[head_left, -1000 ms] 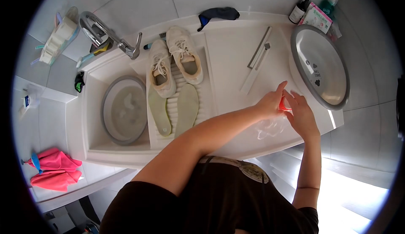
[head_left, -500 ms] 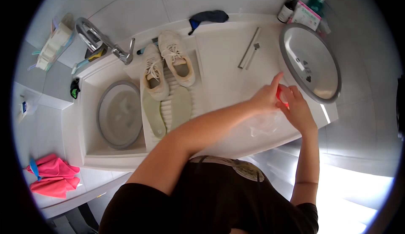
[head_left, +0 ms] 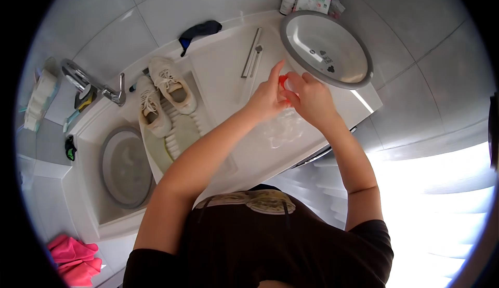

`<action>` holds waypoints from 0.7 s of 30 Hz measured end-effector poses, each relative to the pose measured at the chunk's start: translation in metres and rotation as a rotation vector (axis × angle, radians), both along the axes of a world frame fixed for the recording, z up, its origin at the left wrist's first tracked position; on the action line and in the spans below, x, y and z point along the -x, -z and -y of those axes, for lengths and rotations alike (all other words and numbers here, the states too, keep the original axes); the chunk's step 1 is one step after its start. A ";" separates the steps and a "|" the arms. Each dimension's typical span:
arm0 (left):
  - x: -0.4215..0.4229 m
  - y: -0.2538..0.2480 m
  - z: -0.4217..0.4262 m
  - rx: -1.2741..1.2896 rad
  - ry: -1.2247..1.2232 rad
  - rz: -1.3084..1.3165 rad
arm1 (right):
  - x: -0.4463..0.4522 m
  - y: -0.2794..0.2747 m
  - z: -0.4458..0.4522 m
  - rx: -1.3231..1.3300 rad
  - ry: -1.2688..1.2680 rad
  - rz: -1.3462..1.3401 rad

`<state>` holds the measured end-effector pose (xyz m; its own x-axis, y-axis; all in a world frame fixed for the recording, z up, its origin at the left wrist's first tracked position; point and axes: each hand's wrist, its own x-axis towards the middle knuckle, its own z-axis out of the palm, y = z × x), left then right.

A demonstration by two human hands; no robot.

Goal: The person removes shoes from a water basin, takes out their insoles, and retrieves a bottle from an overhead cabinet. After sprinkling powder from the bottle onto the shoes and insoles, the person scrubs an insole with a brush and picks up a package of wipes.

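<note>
My left hand (head_left: pixel 266 99) and my right hand (head_left: pixel 313 100) meet over the counter, in front of the grey-rimmed basin. Between them is a small red object (head_left: pixel 283 82), mostly covered by fingers, so its kind cannot be made out. The left thumb or a finger points up while the others curl round the red piece. Fingers of my right hand are bent against it from the other side. Beneath the hands lies something clear and crinkled, like a plastic bag (head_left: pixel 280 132).
A white basin with a grey rim (head_left: pixel 370 75) stands at the right. White lace-up shoes (head_left: pixel 174 91) and an insole (head_left: pixel 156 150) rest on the ribbed drainboard. Another basin (head_left: pixel 105 171) holding water sits in the sink, near the faucet (head_left: pixel 115 96). A dark cloth (head_left: pixel 201 30) lies at the back.
The whole view has turned, so the counter, shoes and basins appear further left. Both hands stay together round the red object, with only slight finger movement.
</note>
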<state>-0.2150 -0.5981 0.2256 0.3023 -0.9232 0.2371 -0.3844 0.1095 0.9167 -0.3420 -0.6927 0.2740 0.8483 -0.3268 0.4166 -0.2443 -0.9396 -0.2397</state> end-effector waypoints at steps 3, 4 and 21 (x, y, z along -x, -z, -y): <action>0.007 0.012 -0.008 0.026 -0.022 0.000 | 0.001 0.015 -0.005 -0.035 0.010 0.005; 0.007 0.020 -0.011 0.101 -0.034 0.066 | 0.001 0.020 -0.003 -0.035 0.000 0.009; -0.072 0.079 -0.254 -0.145 -0.702 -0.232 | 0.018 0.078 0.002 -0.099 0.128 -0.010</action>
<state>-0.1427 -0.3442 0.1469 0.8586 -0.5124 -0.0142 -0.1141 -0.2180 0.9692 -0.3600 -0.6951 0.1963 0.8010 -0.4718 0.3685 -0.3635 -0.8724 -0.3269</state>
